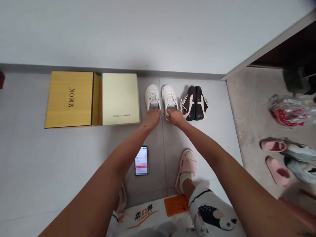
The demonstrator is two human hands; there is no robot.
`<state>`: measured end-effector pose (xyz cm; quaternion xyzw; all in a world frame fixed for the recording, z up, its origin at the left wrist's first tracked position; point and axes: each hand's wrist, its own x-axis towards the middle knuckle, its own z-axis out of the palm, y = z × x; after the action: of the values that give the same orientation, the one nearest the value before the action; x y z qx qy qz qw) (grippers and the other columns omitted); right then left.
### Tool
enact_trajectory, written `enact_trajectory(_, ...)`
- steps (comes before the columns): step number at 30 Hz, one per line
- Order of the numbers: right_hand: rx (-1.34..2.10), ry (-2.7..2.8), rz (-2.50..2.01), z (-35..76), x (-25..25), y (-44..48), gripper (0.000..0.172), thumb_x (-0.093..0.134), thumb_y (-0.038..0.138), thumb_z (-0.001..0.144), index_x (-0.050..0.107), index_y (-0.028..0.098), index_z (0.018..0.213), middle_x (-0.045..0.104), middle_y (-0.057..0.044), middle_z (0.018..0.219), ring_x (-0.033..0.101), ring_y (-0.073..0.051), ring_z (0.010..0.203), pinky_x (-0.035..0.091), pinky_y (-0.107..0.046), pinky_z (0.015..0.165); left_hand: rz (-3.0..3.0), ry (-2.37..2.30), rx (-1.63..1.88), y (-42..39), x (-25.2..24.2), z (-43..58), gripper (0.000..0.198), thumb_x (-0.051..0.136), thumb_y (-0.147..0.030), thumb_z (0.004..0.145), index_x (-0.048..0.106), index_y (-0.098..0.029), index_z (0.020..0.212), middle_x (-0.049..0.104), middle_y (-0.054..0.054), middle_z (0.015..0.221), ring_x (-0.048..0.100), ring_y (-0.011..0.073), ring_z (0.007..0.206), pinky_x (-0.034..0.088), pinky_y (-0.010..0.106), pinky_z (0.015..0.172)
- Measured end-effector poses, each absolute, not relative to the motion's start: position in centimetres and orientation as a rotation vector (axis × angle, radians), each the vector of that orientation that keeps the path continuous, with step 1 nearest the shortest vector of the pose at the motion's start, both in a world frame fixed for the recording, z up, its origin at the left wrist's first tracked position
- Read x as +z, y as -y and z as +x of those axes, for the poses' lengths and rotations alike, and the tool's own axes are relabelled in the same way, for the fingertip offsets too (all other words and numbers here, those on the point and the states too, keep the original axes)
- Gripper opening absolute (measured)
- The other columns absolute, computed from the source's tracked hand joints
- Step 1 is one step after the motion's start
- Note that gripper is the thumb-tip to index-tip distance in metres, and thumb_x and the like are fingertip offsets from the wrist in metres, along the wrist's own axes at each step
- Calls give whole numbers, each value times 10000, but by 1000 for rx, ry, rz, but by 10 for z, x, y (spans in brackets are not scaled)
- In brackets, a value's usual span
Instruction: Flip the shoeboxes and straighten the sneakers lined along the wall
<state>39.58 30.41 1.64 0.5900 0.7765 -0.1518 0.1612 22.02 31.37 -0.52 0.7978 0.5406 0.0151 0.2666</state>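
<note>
The white shoes, left shoe (152,92) and right shoe (168,92), stand side by side on the floor (86,158) with a narrow gap between them, toes pointing away from the hands. The left hand (153,118) is closed on the heel of the left shoe, and the right hand (174,117) is closed on the heel of the right one; the exact finger placement is partly hidden. Just right of the right hand, the dark shoes (191,102) lie close together, their pale laces facing opposite ways. Left of the left hand is a cream box (120,95) marked MEIZHIYUAN, and beyond it a yellow box (70,98) marked MMOK. Nearer the wearer than the left hand, a lit phone (141,161) lies face up. Below the right hand is a foot in a pink slipper (189,164). A white pack (140,223) lies below both hands, nearest the wearer. Well right of the right hand are a plastic bag (291,112) and more footwear (278,172).
</note>
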Motion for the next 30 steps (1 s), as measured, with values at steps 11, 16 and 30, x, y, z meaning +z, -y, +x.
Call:
enact_trajectory(11,-562,-2373,1911,437,17,-297,425,457,401,1068,636,111,1321,654,-223,1345,573,-350,1275,414,-436,1106,2170,-1514,209,-292,7,233,295,481,-199,982,615,-121,1232,646,250,1264,559,386,1309,379,512,1138)
enact_trajectory(16,-462,-2002,2553,540,22,-281,493,501,344,1009,559,94,1431,599,-248,1424,522,-391,1365,402,-535,1172,2218,-1266,252,-281,24,290,392,531,-220,995,557,-142,1378,628,209,1345,551,340,1327,408,480,1140)
enact_trajectory(30,-1326,-1617,2835,614,-25,-264,310,799,351,712,640,190,925,738,-40,926,688,-243,894,572,-424,905,1715,-1433,91,-296,-28,404,310,735,-264,918,610,-168,1185,704,202,1276,660,302,1225,509,395,991)
